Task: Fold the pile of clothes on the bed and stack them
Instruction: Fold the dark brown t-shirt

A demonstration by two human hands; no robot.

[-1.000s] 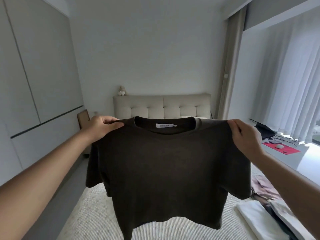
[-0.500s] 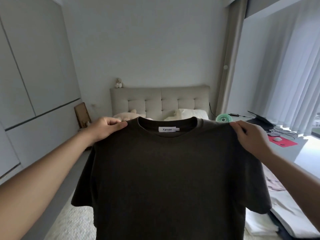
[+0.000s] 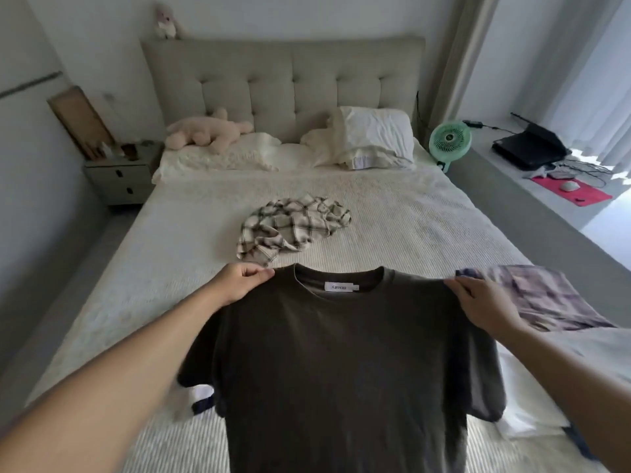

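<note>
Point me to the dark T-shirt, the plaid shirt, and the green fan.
dark T-shirt [image 3: 341, 353], head view, on its chest
plaid shirt [image 3: 293, 227], head view, middle of the crumpled heap
green fan [image 3: 450, 138], head view, centre of its grille

Single head-worn wide-angle view, at the foot edge of the bed [image 3: 392, 213], facing forward and down toward the headboard [image 3: 283, 80].
</note>
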